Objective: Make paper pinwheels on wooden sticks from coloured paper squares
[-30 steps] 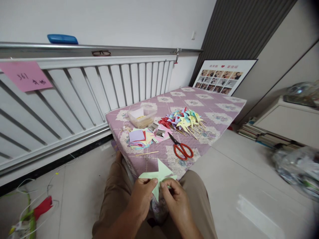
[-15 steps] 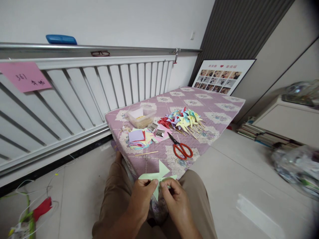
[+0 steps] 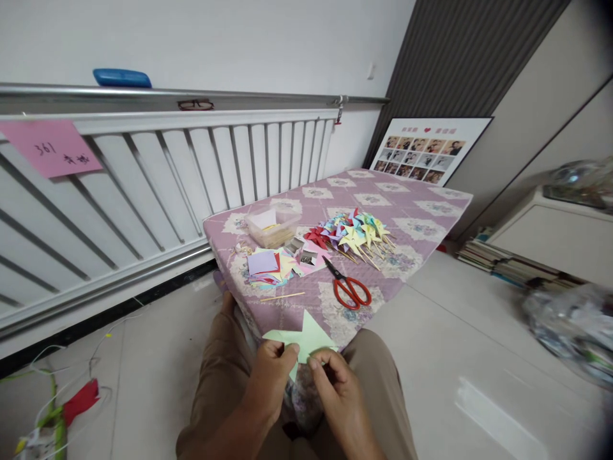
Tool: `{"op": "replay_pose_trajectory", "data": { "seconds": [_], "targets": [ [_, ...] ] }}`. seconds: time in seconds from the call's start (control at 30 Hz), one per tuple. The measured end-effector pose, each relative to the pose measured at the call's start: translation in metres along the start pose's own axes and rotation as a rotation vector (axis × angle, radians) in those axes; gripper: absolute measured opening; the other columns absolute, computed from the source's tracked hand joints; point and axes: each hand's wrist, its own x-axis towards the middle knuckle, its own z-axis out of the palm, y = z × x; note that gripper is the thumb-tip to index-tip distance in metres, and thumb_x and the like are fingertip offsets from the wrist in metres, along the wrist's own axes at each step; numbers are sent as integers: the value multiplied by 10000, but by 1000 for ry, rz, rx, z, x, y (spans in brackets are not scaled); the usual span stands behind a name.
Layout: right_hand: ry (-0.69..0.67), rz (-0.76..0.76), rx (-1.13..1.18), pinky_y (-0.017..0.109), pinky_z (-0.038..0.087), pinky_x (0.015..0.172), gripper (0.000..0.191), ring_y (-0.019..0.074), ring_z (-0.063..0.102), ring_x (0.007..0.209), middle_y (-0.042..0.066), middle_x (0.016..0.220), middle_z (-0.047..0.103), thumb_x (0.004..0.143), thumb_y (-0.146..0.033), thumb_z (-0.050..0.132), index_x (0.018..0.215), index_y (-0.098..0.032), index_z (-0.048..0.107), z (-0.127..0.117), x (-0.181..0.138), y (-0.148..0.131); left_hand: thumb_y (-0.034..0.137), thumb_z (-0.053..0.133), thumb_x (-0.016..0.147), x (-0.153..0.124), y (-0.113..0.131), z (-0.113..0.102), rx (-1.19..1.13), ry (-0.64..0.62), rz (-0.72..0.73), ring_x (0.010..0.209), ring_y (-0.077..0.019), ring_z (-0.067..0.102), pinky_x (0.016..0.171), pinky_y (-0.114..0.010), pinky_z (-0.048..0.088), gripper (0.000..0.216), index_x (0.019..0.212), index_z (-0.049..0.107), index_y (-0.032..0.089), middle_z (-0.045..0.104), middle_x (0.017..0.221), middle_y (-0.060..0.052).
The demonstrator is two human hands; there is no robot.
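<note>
A light green paper pinwheel (image 3: 306,338) with pointed blades is held over my lap at the near edge of the table. My left hand (image 3: 275,370) pinches its left side between thumb and fingers. On the right side of the paper, the thumb and forefinger of my right hand (image 3: 335,377) are closed on it. Beyond my hands lie a thin wooden stick (image 3: 282,297) and red-handled scissors (image 3: 351,291). Stacked coloured paper squares (image 3: 263,265) sit to the left, beside a small box of pins (image 3: 308,257). Finished pinwheels on sticks (image 3: 357,233) form a pile farther back.
A clear plastic box (image 3: 272,227) stands on the quilted cloth (image 3: 316,303) near the radiator (image 3: 249,160). A photo board (image 3: 431,147) leans at the back. Books (image 3: 512,265) are stacked on the right, and wires with a red item (image 3: 81,402) lie on the floor.
The paper has turned slightly and its blades look more spread at the centre. My hands have moved a little apart. Other things stay in place as the view shifts slightly.
</note>
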Motion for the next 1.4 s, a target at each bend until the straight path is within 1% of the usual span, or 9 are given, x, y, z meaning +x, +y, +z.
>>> {"op": "replay_pose_trajectory", "data": {
  "seconds": [0.17,0.33,0.4,0.5,0.6,0.7,0.83,1.03,1.4],
  "targets": [
    [68,48,110,251,459,578,223,163,531,641,4,699,564,840,-411,572,778,-200,603,-10,1,7,306,626,717,9,4,-11,-49,-62,-10,518,-113,455,515,-232,367,173,636,602,155,548,557,18],
    [143,65,73,245,479,567,245,159,554,626,1,682,578,796,-445,628,811,-201,615,-37,13,9,290,625,693,15,15,-24,-27,-206,-34,540,-122,487,530,-237,393,141,643,628,159,587,604,5],
    [87,16,35,246,499,612,207,160,584,675,8,739,600,825,-407,609,890,-212,610,-47,15,6,271,615,683,15,20,-28,-9,-272,-47,494,-112,461,502,-236,372,141,602,621,156,576,558,7],
    [-90,-94,-47,258,523,673,184,166,624,736,19,805,639,857,-328,570,1009,-227,592,-56,14,-7,238,595,665,15,27,-31,24,-347,-68,470,-105,448,480,-233,348,121,587,632,153,582,544,3],
    [-274,-204,-179,263,531,692,174,172,645,749,26,826,681,860,-252,530,1008,-238,620,-57,11,-24,215,589,634,15,34,-35,55,-408,-65,476,-106,450,478,-230,340,92,590,649,161,592,557,3],
    [-383,-281,-264,268,527,691,213,175,653,756,26,838,699,861,-178,488,994,-255,634,-55,10,-35,208,568,636,15,40,-37,100,-467,-46,473,-110,448,488,-236,339,110,565,645,173,583,541,5],
    [-416,-322,-273,262,510,678,222,170,642,761,22,833,678,856,-134,475,982,-248,619,-52,12,-38,187,527,636,14,43,-40,149,-544,-25,466,-110,431,501,-242,323,134,569,642,180,557,518,13],
    [-502,-253,-177,273,470,669,140,174,592,743,21,788,623,883,-189,486,848,-229,616,-54,18,-42,190,503,668,13,44,-42,305,-616,44,483,-115,416,503,-248,289,150,585,628,178,546,531,13],
    [-504,-62,-52,256,416,639,205,154,500,683,-14,716,521,895,-325,516,724,-215,544,-55,23,-45,197,487,672,0,51,-31,424,-549,99,530,-115,409,513,-230,320,128,666,611,165,523,585,25]
  ]
}}
